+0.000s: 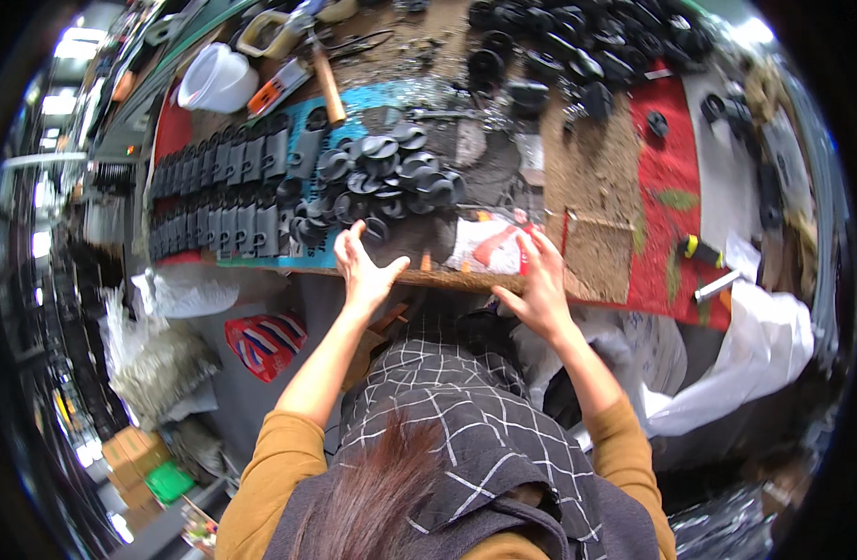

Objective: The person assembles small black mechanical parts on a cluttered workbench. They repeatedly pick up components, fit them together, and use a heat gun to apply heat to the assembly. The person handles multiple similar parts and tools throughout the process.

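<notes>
My left hand is over the bench's front edge, its thumb spread away from its fingers. Its fingertips are beside a black round plastic part; I cannot tell whether they touch it. Just beyond lies a heap of similar black round parts. At the same edge, farther right, my right hand has its fingers apart and nothing visible in them. Its fingertips reach the right end of a white and red plastic packet. Rows of black clip-like plastic pieces stand to the left of the heap.
A hammer, an orange box cutter and a white tub are at the back left. More black parts pile up at the back right. A yellow-and-black handled tool lies on red cloth. White plastic bags hang below the right edge.
</notes>
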`<action>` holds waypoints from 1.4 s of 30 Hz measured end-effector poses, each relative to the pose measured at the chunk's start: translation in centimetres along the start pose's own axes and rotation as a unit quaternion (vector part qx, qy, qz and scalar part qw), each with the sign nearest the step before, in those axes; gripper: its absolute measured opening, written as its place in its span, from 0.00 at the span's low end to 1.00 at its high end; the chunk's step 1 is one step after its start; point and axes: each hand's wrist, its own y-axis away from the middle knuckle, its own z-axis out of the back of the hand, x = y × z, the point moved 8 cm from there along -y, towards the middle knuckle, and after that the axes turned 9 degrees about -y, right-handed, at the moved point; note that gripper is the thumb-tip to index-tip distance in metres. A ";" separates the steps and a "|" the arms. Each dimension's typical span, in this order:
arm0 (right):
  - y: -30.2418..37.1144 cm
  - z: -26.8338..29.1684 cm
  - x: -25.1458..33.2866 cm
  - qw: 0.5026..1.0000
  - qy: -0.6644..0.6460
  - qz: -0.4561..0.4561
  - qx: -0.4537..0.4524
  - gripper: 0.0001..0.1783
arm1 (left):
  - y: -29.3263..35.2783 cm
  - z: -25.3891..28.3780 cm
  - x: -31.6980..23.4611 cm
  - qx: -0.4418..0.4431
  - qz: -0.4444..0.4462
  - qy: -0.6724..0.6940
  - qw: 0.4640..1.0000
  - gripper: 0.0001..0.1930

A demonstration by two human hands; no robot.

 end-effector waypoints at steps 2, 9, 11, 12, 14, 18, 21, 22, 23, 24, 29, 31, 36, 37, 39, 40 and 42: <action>-7.6 -4.7 2.6 0.989 0.058 0.065 0.123 0.62 | -2.5 1.4 1.8 -0.010 -0.009 -0.043 0.999 0.66; -19.8 -15.5 5.1 0.922 0.245 0.098 0.284 0.77 | -10.8 1.1 3.5 0.125 -0.106 -0.093 0.982 0.75; -20.5 -16.9 5.9 0.929 0.213 0.105 0.284 0.75 | -11.5 0.4 3.3 0.151 -0.150 -0.064 0.975 0.71; -20.7 -17.3 6.9 0.933 0.196 0.141 0.268 0.72 | -11.9 0.4 3.1 0.141 -0.170 -0.028 0.975 0.70; -21.4 -17.8 7.3 0.930 0.192 0.146 0.277 0.69 | -12.3 0.0 3.1 0.170 -0.185 0.068 0.966 0.67; -22.3 -18.0 7.2 0.921 0.150 0.130 0.335 0.66 | -13.5 0.1 3.4 0.176 -0.179 0.214 0.944 0.63; -23.0 -17.6 7.0 0.921 0.075 0.117 0.363 0.64 | -14.2 0.0 3.7 0.183 -0.157 0.255 0.936 0.58; -23.5 -17.3 6.8 0.926 0.060 0.105 0.358 0.62 | -14.3 0.0 3.7 0.187 -0.154 0.264 0.934 0.56; -23.8 -17.2 6.8 0.926 0.029 0.105 0.362 0.61 | -14.6 -0.2 4.1 0.198 -0.127 0.287 0.929 0.53; -24.1 -17.0 6.8 0.927 -0.003 0.107 0.361 0.60 | -14.9 -0.2 4.1 0.195 -0.122 0.308 0.923 0.53; -25.6 -16.4 5.6 0.925 -0.183 0.031 0.332 0.54 | -15.3 -1.0 3.4 0.211 0.039 0.559 0.801 0.45; -25.7 -16.3 5.4 0.917 -0.223 0.013 0.331 0.50 | -15.1 -1.5 2.3 0.211 0.128 0.676 0.694 0.40; -26.0 -14.7 6.2 0.868 -0.374 -0.105 0.309 0.47 | -15.1 0.0 0.0 0.215 0.181 0.750 0.598 0.36; -26.5 -13.8 7.5 0.882 -0.355 -0.065 0.304 0.48 | -14.9 0.7 -0.2 0.220 0.178 0.756 0.590 0.35; -26.7 -13.4 9.6 0.865 -0.377 -0.080 0.322 0.47 | -14.4 2.4 -0.3 0.218 0.166 0.778 0.565 0.36; -26.5 -13.6 11.1 0.844 -0.409 -0.092 0.335 0.46 | -14.1 3.6 -0.1 0.219 0.149 0.788 0.557 0.36; -26.8 -14.7 14.6 0.840 -0.398 -0.071 0.363 0.48 | -12.8 6.2 1.5 0.166 0.141 0.804 0.554 0.35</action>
